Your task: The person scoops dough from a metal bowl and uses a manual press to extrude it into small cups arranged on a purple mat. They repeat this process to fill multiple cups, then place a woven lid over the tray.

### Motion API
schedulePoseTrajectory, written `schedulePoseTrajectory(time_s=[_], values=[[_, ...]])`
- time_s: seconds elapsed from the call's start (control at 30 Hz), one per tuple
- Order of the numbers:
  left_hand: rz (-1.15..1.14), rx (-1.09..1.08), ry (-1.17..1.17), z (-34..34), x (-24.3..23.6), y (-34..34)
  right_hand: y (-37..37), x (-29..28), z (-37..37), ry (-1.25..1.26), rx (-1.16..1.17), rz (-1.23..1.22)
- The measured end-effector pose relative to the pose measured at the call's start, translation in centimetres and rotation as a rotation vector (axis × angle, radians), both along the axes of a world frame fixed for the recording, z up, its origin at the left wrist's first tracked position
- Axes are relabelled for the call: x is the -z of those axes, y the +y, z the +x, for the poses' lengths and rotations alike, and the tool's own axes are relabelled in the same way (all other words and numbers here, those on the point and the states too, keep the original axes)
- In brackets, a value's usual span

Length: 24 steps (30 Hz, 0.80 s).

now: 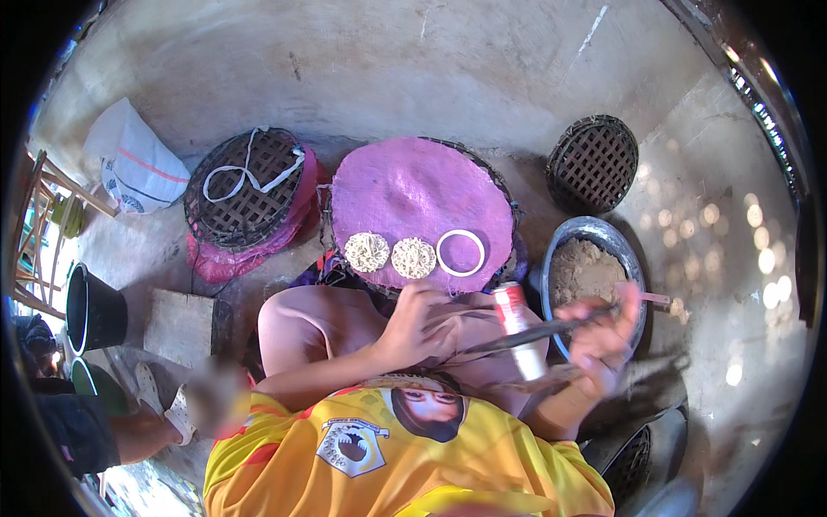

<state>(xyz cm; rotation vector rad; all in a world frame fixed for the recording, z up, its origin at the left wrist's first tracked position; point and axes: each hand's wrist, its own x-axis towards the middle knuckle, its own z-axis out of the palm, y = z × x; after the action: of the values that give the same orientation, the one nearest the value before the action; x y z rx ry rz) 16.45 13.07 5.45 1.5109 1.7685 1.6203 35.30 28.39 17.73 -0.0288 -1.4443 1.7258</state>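
Observation:
My right hand (603, 345), blurred, grips a long dark stick (556, 328) that slants across my lap. A white and red cylinder (519, 310) shows behind the stick. My left hand (412, 323) is raised over my lap with bent fingers; what it holds, if anything, is smeared and unclear. Just beyond it, two pale, coiled noodle-like discs (366, 252) and an off-white ring (441, 252) lie on a round pink sheet (412, 181) atop a basket. Right of my lap, a grey-blue basin (568, 226) holds a pale brown mass (581, 267).
Woven trays (593, 164) stand at the back wall, one tied with white cord at left. A white sack (138, 159), dark buckets (95, 310), a wooden board (181, 323) and a wooden rack (39, 233) are leftward. Another person's leg (133, 435) enters at lower left.

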Motion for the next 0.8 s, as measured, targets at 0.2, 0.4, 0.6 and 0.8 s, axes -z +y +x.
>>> schedulePoseTrajectory(time_s=[0.2, 0.4, 0.6, 0.8], values=[[-0.147, -0.351, -1.489, -0.4, 7.5, -3.6, 2.7, 1.0, 6.2, -0.018, 0.498, 0.198], [0.220, -0.379, -1.399, 0.4, 6.5, -1.9, 3.2, 2.4, 4.8, -0.116, 0.529, 0.225], [0.136, -0.530, -1.384, -1.7, 5.0, -0.3, 3.3, 2.4, 4.2, -0.178, 0.525, 0.180], [0.037, -0.760, -1.145, -4.6, 5.9, -0.1, 3.2, 2.6, 4.1, -0.157, 0.529, 0.178]])
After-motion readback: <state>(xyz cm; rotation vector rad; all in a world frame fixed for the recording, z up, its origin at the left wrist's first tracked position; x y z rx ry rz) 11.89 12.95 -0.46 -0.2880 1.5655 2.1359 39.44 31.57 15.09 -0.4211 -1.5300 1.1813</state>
